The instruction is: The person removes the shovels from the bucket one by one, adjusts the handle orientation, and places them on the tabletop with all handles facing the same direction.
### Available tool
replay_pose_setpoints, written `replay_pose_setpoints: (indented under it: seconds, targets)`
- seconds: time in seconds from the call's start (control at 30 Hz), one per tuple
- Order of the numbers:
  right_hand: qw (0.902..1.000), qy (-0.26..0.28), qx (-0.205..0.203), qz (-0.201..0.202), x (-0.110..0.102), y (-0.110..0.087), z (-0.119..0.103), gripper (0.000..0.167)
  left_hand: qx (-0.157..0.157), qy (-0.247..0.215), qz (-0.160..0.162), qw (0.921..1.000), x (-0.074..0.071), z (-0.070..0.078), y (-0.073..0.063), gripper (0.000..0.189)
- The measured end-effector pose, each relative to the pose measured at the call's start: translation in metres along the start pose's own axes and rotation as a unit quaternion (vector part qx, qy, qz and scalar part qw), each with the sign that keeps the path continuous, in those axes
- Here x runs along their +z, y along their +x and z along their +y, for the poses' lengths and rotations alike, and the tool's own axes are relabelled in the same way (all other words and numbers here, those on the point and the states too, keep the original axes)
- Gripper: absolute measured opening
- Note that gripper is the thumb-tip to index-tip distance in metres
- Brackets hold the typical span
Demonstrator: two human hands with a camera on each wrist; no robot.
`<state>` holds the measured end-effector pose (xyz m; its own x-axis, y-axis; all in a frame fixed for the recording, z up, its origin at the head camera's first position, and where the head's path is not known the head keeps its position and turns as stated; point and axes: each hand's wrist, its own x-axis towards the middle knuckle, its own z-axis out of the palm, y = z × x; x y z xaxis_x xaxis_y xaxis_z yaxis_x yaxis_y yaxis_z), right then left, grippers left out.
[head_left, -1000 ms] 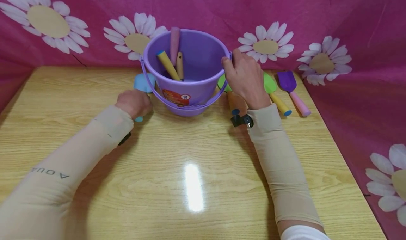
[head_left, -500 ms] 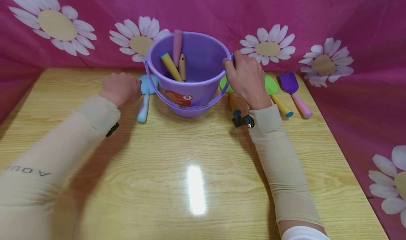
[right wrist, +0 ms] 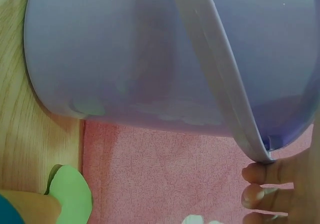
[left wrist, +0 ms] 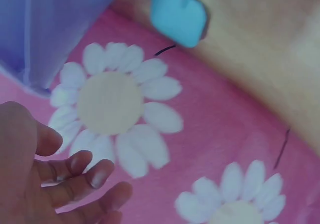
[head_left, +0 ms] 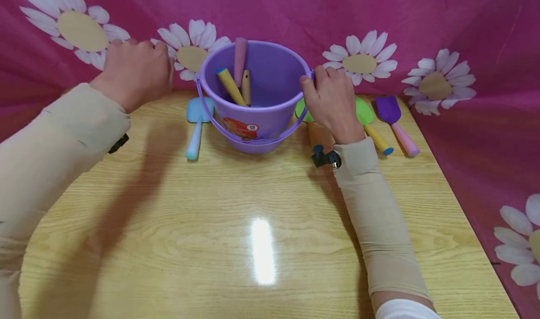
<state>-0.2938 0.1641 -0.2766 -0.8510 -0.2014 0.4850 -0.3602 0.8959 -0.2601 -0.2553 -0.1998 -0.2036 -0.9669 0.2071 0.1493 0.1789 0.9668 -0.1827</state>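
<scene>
A purple bucket (head_left: 255,127) stands at the back of the wooden table, slightly tilted toward the head camera. Inside lean a pink handle (head_left: 240,59), a yellow handle (head_left: 231,87) and a tan handle (head_left: 246,87). My right hand (head_left: 332,101) grips the bucket's right rim beside the handle joint, thumb over the edge; in the right wrist view its fingertips (right wrist: 254,196) show just outside the rim. Raised to the left of the bucket, my left hand (head_left: 137,73) holds nothing, and the left wrist view shows its fingers (left wrist: 75,184) loosely curled.
A blue toy shovel (head_left: 195,134) lies left of the bucket. On the right lie a green scoop with a yellow handle (head_left: 378,138) and a purple shovel (head_left: 388,109) with a pink handle. Another green scoop (head_left: 303,110) lies partly behind the bucket. A pink flowered cloth (head_left: 278,10) rises behind.
My left hand has lifted away from the blue shovel, up and to the left, empty. The right hand stays on the bucket rim. The whole head view has shifted slightly.
</scene>
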Motion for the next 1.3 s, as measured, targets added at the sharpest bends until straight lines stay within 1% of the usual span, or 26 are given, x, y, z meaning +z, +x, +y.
replay_pose_setpoints:
  seconds: [0.1,0.17,0.2,0.3,0.43,0.5,0.63,0.73,0.77,0.87,0.97,1.07,1.1,1.13,1.3]
  targets:
    - [1.0000,0.001,0.001,0.000,0.000,-0.001,0.001,0.050,0.025,0.008,0.035,0.9990,-0.010,0.006,0.004,0.046]
    - [1.0000,0.002,0.002,-0.002,0.000,-0.001,0.001,0.050,0.039,0.011,0.041,0.9983,-0.015,0.011,0.007,0.047]
    - [1.0000,0.002,0.002,-0.004,0.000,-0.001,0.000,0.049,0.043,0.013,0.036,0.9983,-0.017,0.014,0.009,0.047]
    - [0.9999,0.003,0.005,-0.012,-0.001,-0.001,-0.002,0.050,0.056,0.017,0.036,0.9976,-0.022,0.024,0.013,0.048]
    - [0.9997,0.004,0.011,-0.022,-0.003,-0.002,-0.005,0.050,0.066,0.030,0.044,0.9964,-0.028,0.040,0.016,0.050]
    - [0.9997,0.006,0.011,-0.022,-0.003,-0.003,-0.006,0.050,0.065,0.034,0.045,0.9963,-0.029,0.047,0.018,0.052]
    - [0.9997,0.007,0.009,-0.019,-0.003,-0.003,-0.010,0.048,0.060,0.043,0.036,0.9966,-0.032,0.060,0.021,0.055]
    - [0.9997,0.009,0.010,-0.021,-0.002,-0.003,-0.012,0.047,0.070,0.052,0.034,0.9956,-0.031,0.069,0.023,0.056]
    - [0.9997,0.009,0.010,-0.021,-0.002,-0.003,-0.013,0.047,0.076,0.046,0.041,0.9952,-0.031,0.071,0.024,0.055]
    - [0.9997,0.010,0.009,-0.020,-0.002,-0.003,-0.014,0.047,0.104,0.045,0.056,0.9920,-0.028,0.077,0.026,0.053]
    - [0.9998,0.009,0.008,-0.018,-0.002,-0.004,-0.015,0.046,0.137,0.041,0.061,0.9878,-0.025,0.081,0.027,0.056]
    - [0.9997,0.009,0.010,-0.018,-0.003,-0.004,-0.016,0.045,0.163,0.048,0.045,0.9844,-0.023,0.086,0.030,0.064]
    - [0.9997,0.009,0.011,-0.020,-0.003,-0.004,-0.016,0.045,0.172,0.048,0.042,0.9831,-0.022,0.087,0.032,0.063]
    - [0.9997,0.009,0.012,-0.020,-0.004,-0.005,-0.017,0.045,0.181,0.047,0.042,0.9814,-0.021,0.088,0.033,0.061]
    - [0.9996,0.009,0.015,-0.021,-0.004,-0.006,-0.018,0.044,0.238,0.039,0.012,0.9704,-0.019,0.091,0.041,0.046]
